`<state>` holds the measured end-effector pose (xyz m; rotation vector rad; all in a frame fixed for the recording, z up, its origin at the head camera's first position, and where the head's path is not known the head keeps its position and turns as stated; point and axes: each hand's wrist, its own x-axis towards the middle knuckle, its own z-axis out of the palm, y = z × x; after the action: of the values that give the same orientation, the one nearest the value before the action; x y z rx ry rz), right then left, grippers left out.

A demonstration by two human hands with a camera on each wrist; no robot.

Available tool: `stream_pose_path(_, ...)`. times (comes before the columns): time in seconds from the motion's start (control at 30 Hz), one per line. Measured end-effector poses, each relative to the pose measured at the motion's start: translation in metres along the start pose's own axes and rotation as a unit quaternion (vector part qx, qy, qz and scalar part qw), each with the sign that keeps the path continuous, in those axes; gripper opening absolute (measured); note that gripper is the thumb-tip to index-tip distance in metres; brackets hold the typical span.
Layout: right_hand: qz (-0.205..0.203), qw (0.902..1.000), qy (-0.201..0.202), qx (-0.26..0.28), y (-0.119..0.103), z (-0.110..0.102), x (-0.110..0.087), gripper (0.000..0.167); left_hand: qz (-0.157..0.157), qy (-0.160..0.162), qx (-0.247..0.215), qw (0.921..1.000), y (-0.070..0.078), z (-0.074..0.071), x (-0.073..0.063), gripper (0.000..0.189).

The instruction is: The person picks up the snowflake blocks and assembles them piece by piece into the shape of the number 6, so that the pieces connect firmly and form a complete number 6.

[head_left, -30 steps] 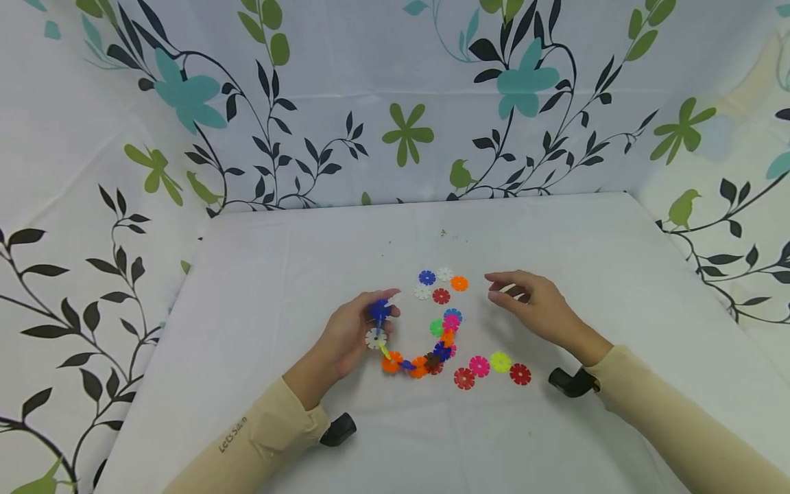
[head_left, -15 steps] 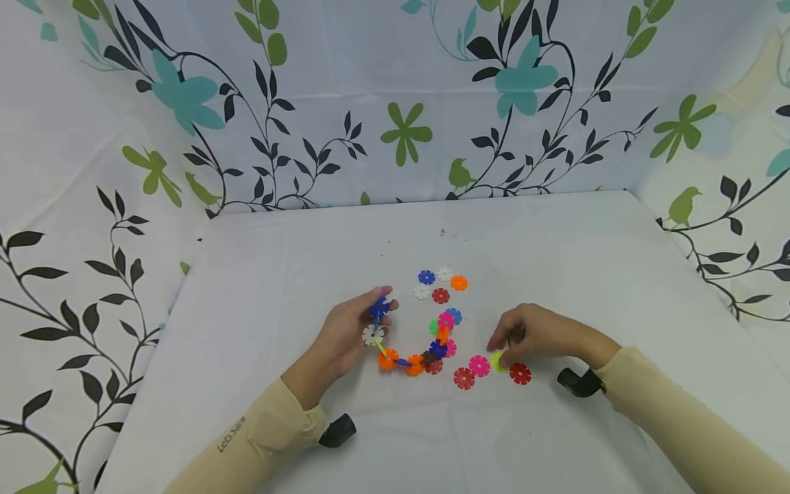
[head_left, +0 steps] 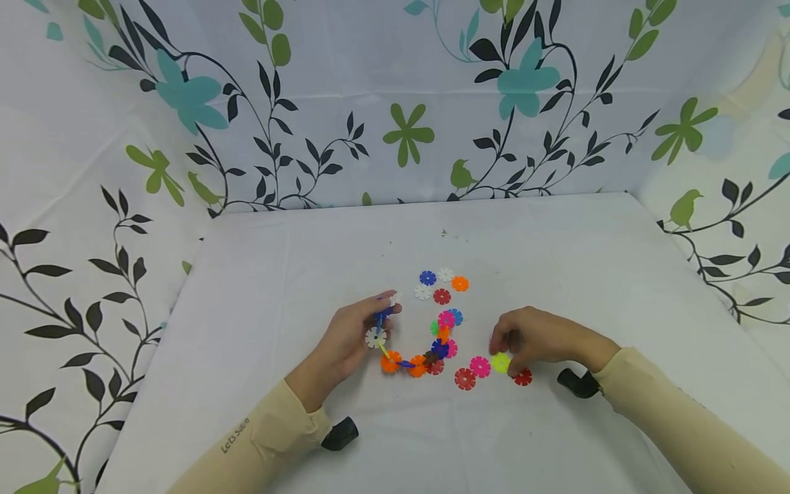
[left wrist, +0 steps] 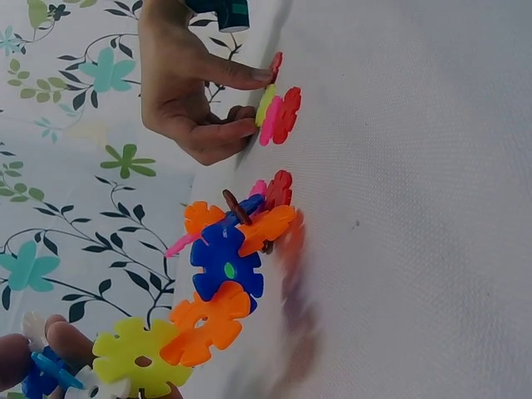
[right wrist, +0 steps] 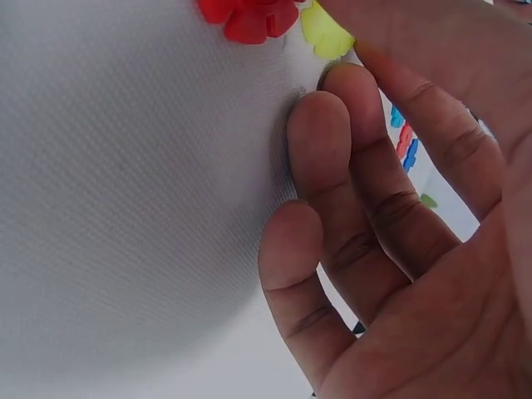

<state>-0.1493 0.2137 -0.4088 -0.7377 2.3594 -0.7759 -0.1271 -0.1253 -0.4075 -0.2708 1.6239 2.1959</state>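
Observation:
My left hand (head_left: 347, 336) grips one end of a chain of interlocking flower-shaped plastic discs (head_left: 391, 361), with white and blue discs at its fingertips. The chain curves through yellow, orange, blue and brown discs to pink and light blue ones at its far end. In the left wrist view, a yellow chain disc (left wrist: 137, 356) shows close to the fingers. My right hand (head_left: 546, 336) reaches down to the table and pinches a loose yellow disc (head_left: 499, 361) by its edges between thumb and finger. A red disc (head_left: 523, 377) lies partly covered by the thumb.
Pink (head_left: 480, 366) and red (head_left: 465, 379) loose discs lie left of the right hand. Farther back sits a small group with blue (head_left: 428, 278), white, orange (head_left: 459, 283) and red discs. A white cloth (head_left: 308, 254) covers the table; patterned fabric hangs behind.
The right hand has come down toward the front from beside the back group and now has its fingers at the yellow disc. The left hand stays nearly in place with the chain.

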Motion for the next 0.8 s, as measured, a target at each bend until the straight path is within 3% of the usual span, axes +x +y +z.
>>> stream_pose_path(0.67,0.040,0.9988,0.016,-0.024,-0.0061,0.0003,0.0046,0.033,0.029,-0.047,0.051,0.9972,0.0060,0.0047,-0.0084,0.036)
stream_pose_path(0.8,0.029,0.9994,0.009,-0.014,-0.0073,-0.0004,0.0042,0.029,0.039,-0.055,0.062,0.9958,0.0055,0.0048,-0.0095,0.038)
